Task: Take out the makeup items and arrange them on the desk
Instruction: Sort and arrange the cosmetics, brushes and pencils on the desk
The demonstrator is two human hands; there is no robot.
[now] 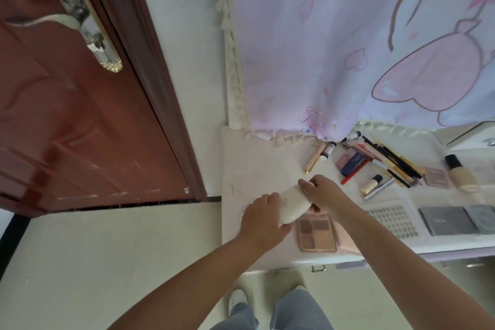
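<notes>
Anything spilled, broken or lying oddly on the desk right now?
Nothing spilled or visibly broken. Both hands, left hand and right hand, grip the white pouch over the desk. The pencils lie fanned, and the curtain drapes over the tubes at the back.

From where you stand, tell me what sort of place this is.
Most likely a bedroom or dressing corner at home: a white desk laid with makeup such as an eyeshadow palette and brushes, a cartoon-print curtain behind, and a red-brown door alongside.
</notes>
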